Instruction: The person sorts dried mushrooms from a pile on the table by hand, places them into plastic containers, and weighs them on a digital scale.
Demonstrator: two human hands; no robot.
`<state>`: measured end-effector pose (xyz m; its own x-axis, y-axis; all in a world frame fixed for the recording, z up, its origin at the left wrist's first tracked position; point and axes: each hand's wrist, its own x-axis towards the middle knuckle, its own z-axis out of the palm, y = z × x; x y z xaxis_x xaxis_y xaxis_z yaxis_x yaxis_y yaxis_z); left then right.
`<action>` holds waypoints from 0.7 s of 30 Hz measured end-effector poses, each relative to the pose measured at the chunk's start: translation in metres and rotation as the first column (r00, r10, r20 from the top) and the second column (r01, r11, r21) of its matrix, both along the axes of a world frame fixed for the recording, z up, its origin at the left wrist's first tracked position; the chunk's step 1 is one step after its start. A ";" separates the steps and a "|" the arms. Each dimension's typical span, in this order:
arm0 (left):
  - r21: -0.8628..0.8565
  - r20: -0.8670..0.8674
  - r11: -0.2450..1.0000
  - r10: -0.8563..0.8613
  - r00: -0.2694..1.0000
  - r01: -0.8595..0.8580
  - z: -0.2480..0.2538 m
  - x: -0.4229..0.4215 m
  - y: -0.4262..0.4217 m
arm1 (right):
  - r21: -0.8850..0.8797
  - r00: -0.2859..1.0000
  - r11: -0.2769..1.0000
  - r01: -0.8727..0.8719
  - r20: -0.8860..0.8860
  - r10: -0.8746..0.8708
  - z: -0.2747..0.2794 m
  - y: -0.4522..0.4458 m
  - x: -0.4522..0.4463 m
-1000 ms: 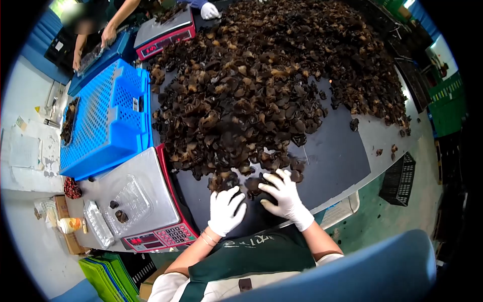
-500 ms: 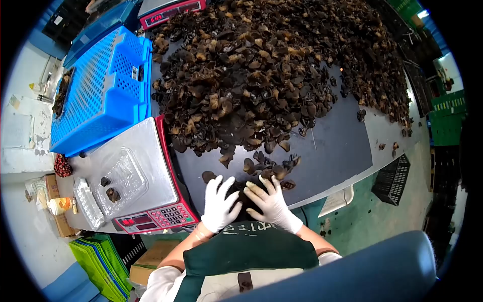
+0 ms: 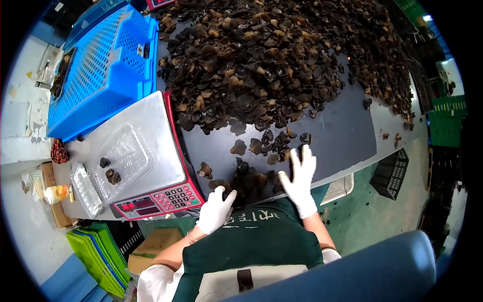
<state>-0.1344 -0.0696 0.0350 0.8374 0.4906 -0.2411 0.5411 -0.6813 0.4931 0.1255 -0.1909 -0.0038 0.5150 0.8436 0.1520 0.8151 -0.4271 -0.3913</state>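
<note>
My left hand, in a white glove, rests at the table's near edge, fingers slightly apart, against a small heap of black wood ear mushrooms. My right hand, gloved too, has its fingers spread on the heap's right side, with nothing held. Several loose wood ears lie just beyond the heap. Farther back spreads the large pile of wood ears. To the left, a clear plastic tray with two dark pieces in it lies on a red-framed scale.
A blue perforated crate stands behind the scale. Another clear plastic tray lies at the scale's left. On the floor are a black basket at right and green crates at lower left.
My hands have moved apart, the right one going right and the left one slightly down. A compact heap of wood ears now shows between them. The view has shifted slightly.
</note>
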 end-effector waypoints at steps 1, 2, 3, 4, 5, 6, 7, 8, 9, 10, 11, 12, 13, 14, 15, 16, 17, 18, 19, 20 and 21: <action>0.026 0.043 1.000 -0.016 0.999 0.015 -0.003 0.001 0.001 | 0.057 0.995 0.997 -0.059 -0.083 0.064 0.000 0.004 -0.011; 0.026 0.043 1.000 -0.016 0.999 0.014 -0.006 0.003 0.003 | 0.116 0.978 0.987 -0.113 -0.160 0.131 -0.001 0.009 -0.021; 0.008 0.096 0.999 -0.035 0.995 0.034 -0.010 0.004 0.006 | 0.185 0.956 0.968 -0.170 -0.207 0.207 -0.004 0.014 -0.032; -0.010 0.148 0.998 -0.054 0.988 0.056 -0.012 0.006 0.009 | 0.255 0.927 0.942 -0.219 -0.248 0.283 -0.008 0.018 -0.041; -0.023 0.226 1.000 0.001 0.974 0.004 -0.006 0.012 0.011 | 0.238 0.929 0.929 -0.283 -0.171 0.327 -0.002 0.024 -0.047; -0.018 0.299 0.999 0.041 0.953 -0.037 -0.004 0.017 0.014 | 0.325 0.916 0.902 -0.284 -0.185 0.355 -0.005 0.026 -0.047; -0.017 0.353 0.996 0.089 0.931 -0.089 0.001 0.022 0.018 | 0.393 0.933 0.888 -0.238 -0.160 0.321 -0.005 0.028 -0.042; -0.019 0.406 0.990 0.137 0.904 -0.141 0.006 0.028 0.023 | 0.459 0.949 0.867 -0.195 -0.137 0.285 -0.003 0.030 -0.034; 0.047 0.519 0.983 0.129 0.845 -0.179 0.009 0.036 0.030 | 0.484 0.977 0.870 -0.093 -0.125 0.174 0.001 0.033 -0.027; 0.093 0.497 0.971 0.148 0.855 -0.222 0.012 0.040 0.034 | 0.457 0.990 0.890 0.000 -0.128 0.066 0.004 0.037 -0.018; 0.151 0.504 0.956 0.144 0.852 -0.251 0.013 0.045 0.040 | 0.423 0.994 0.904 0.061 -0.108 -0.016 0.004 0.039 -0.006; 0.208 0.508 0.938 0.138 0.850 -0.277 0.012 0.051 0.045 | 0.399 0.989 0.907 0.134 -0.117 -0.094 0.000 0.042 0.003; 0.265 0.446 0.929 0.119 0.887 -0.258 0.010 0.057 0.049 | 0.336 0.990 0.932 0.136 -0.072 -0.119 -0.007 0.046 0.012; 0.321 0.382 0.917 0.102 0.918 -0.235 0.008 0.063 0.054 | 0.273 0.990 0.952 0.141 -0.026 -0.139 -0.012 0.048 0.018; 0.346 0.326 0.922 0.055 0.944 -0.173 -0.004 0.068 0.058 | 0.185 0.996 0.979 0.081 0.005 -0.084 -0.011 0.051 0.014; 0.292 0.312 0.951 0.010 0.950 -0.106 -0.018 0.068 0.059 | 0.096 0.999 0.995 0.022 0.033 -0.025 -0.006 0.056 0.008; 0.271 0.316 0.962 -0.050 0.948 -0.040 -0.019 0.068 0.060 | 0.125 0.992 0.985 -0.122 -0.012 0.124 -0.001 0.056 0.003; 0.252 0.320 0.967 -0.111 0.941 0.029 -0.020 0.067 0.060 | 0.211 0.940 0.954 -0.213 -0.222 0.259 0.002 0.056 -0.002; 0.173 0.402 0.985 -0.087 0.911 0.017 -0.021 0.062 0.062 | 0.239 0.879 0.945 -0.225 -0.369 0.303 0.010 0.052 -0.005; 0.183 0.372 0.983 -0.062 0.926 -0.007 -0.012 0.057 0.064 | 0.269 0.792 0.935 -0.232 -0.506 0.342 0.023 0.051 -0.008; 0.226 0.347 0.974 -0.045 0.937 -0.037 0.003 0.052 0.067 | 0.339 0.738 0.930 -0.145 -0.589 0.330 0.029 0.046 -0.006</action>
